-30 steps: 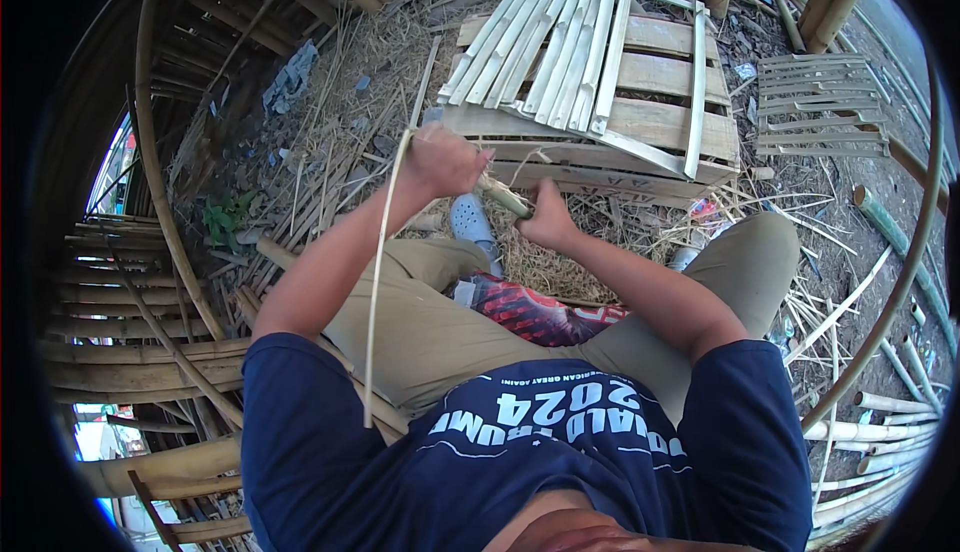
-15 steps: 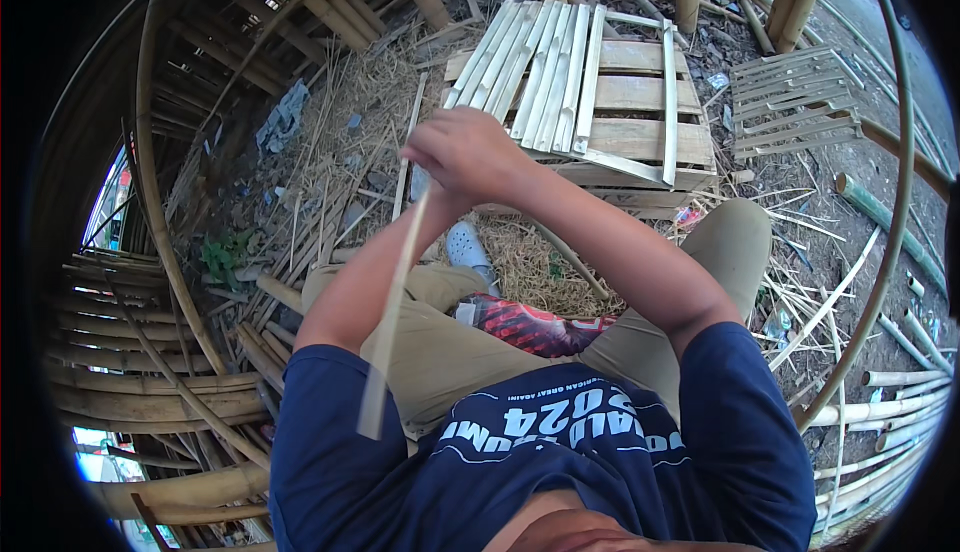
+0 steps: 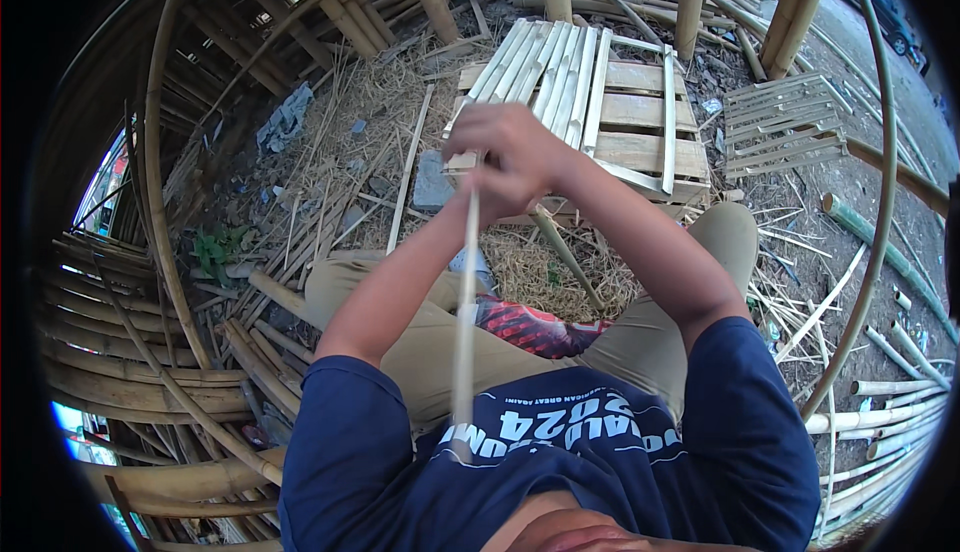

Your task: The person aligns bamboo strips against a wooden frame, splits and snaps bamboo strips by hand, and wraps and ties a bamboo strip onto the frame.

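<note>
A thin, pale bamboo strip [image 3: 464, 322], blurred by motion, runs from my hands down in front of my shirt. My left hand [image 3: 500, 195] is closed around its upper part. Just above and touching it is my right hand [image 3: 510, 142], fingers curled; what they hold is hidden. Behind my hands, split bamboo slats [image 3: 560, 77] lie side by side on a low platform of wooden boards [image 3: 640, 112]. A bamboo stick [image 3: 568, 257] slants down below my right hand. Between my legs lies a red and black patterned bundle [image 3: 540, 325].
A slatted bamboo panel [image 3: 785, 127] lies at the right, near a green bamboo pole [image 3: 885, 252]. Cut poles [image 3: 900, 422] are stacked at the lower right. Bamboo framing [image 3: 160, 152] curves along the left. Straw and offcuts litter the ground; a grey-blue cloth [image 3: 285, 120] lies there.
Both hands have moved right and slightly toward me. The strip has swung right with them, from over my left sleeve to the front of my shirt. The view has shifted a little.
</note>
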A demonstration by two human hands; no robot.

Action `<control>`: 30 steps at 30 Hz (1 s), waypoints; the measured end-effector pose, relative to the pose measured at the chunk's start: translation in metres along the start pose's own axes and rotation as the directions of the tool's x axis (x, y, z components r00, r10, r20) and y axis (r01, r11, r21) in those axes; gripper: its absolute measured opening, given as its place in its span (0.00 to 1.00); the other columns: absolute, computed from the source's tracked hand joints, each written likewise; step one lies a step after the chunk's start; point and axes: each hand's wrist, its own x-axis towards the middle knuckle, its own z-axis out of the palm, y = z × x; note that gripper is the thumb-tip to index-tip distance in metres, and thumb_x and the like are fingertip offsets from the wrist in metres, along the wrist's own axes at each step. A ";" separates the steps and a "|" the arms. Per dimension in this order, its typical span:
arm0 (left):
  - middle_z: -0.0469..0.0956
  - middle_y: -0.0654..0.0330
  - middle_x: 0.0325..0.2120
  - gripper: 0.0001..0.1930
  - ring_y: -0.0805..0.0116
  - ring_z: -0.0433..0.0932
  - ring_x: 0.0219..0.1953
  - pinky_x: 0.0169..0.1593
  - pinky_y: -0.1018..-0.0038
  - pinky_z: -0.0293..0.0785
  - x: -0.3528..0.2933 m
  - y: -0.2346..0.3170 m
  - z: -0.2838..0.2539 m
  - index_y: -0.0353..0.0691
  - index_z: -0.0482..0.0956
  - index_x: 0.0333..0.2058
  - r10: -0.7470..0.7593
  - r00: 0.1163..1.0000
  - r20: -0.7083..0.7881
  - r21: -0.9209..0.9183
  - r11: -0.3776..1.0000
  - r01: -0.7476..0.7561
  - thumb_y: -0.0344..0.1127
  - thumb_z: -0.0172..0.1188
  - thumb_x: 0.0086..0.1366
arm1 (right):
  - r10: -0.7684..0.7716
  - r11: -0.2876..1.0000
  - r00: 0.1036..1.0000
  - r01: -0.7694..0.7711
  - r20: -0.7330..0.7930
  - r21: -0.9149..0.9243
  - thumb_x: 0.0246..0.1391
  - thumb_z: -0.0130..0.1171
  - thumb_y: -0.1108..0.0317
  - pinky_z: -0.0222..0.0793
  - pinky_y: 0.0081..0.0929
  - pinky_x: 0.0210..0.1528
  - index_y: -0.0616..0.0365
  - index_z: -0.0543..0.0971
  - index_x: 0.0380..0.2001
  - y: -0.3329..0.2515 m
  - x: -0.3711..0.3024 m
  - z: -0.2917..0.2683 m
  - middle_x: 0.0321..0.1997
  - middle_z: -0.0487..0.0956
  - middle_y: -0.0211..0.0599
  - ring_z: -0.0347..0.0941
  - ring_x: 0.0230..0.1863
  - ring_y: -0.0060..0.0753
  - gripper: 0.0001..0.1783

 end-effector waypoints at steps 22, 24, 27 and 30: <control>0.78 0.56 0.34 0.10 0.58 0.77 0.38 0.47 0.55 0.70 -0.004 0.011 -0.009 0.38 0.78 0.30 0.019 0.997 0.071 0.049 0.999 -0.023 0.39 0.59 0.62 | 0.410 0.830 0.902 -0.431 -0.136 -0.354 0.59 0.63 0.47 0.74 0.41 0.30 0.53 0.81 0.27 -0.012 0.035 0.019 0.18 0.79 0.38 0.78 0.24 0.47 0.20; 0.78 0.56 0.34 0.10 0.56 0.77 0.38 0.47 0.54 0.70 -0.002 0.019 -0.016 0.39 0.78 0.29 0.051 0.999 -0.018 -0.019 0.999 -0.051 0.39 0.58 0.62 | 0.419 0.818 0.896 -0.443 -0.149 -0.366 0.58 0.63 0.46 0.73 0.42 0.29 0.54 0.81 0.26 -0.010 0.029 0.015 0.18 0.78 0.39 0.78 0.24 0.48 0.21; 0.77 0.55 0.32 0.08 0.52 0.76 0.38 0.49 0.54 0.70 -0.017 0.024 -0.023 0.39 0.79 0.34 0.286 0.958 -0.027 0.012 0.958 -0.285 0.37 0.56 0.64 | 0.450 0.798 0.871 -0.491 -0.197 -0.349 0.57 0.64 0.44 0.71 0.43 0.26 0.57 0.80 0.23 -0.014 0.028 0.007 0.15 0.76 0.42 0.76 0.21 0.49 0.25; 0.76 0.53 0.33 0.09 0.49 0.75 0.38 0.50 0.58 0.70 -0.025 0.032 -0.004 0.38 0.77 0.36 0.146 0.737 -0.660 -0.078 0.962 -0.261 0.37 0.54 0.65 | 0.629 0.706 0.737 -0.675 -0.249 -0.216 0.61 0.61 0.45 0.67 0.39 0.22 0.61 0.81 0.22 -0.021 0.023 -0.011 0.11 0.72 0.42 0.71 0.15 0.48 0.28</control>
